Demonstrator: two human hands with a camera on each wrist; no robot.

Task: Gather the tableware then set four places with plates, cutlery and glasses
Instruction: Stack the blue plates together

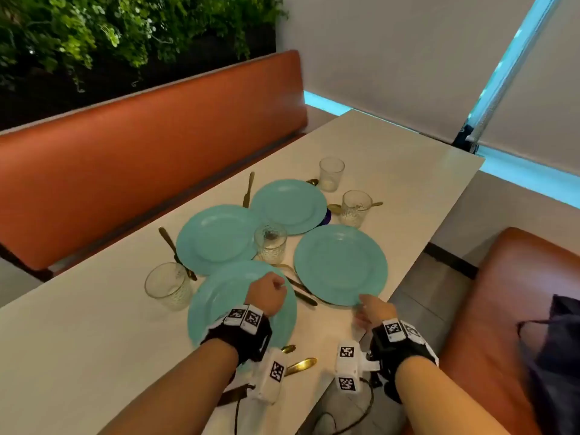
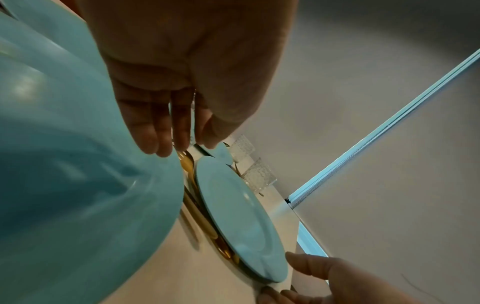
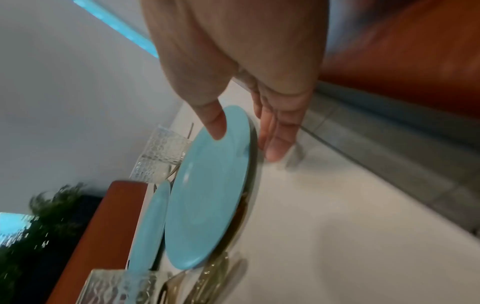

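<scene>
Four teal plates lie close together on the white table (image 1: pixel 94 324). My left hand (image 1: pixel 277 285) is over the near-left plate (image 1: pixel 216 302). Its fingers (image 2: pixel 155 144) come down on that plate's (image 2: pixel 64 164) far right rim, with the thumb just past the edge. My right hand (image 1: pixel 362 306) pinches the near rim of the right plate (image 1: pixel 340 265), thumb (image 3: pixel 217 127) on top and fingers (image 3: pixel 275 144) at the edge on the table. Gold cutlery (image 1: pixel 301 293) lies between and partly under these two plates. Several clear glasses stand around, one (image 1: pixel 270 243) in the middle of the plates.
Two more plates (image 1: pixel 216 237) (image 1: pixel 288 205) lie further back, with knives (image 1: pixel 249 189) and spoons beside them. Gold spoons (image 1: pixel 301 365) poke out near my left wrist. Orange benches (image 1: pixel 141 152) flank the table. A dark bag (image 1: pixel 558 356) sits on the right seat.
</scene>
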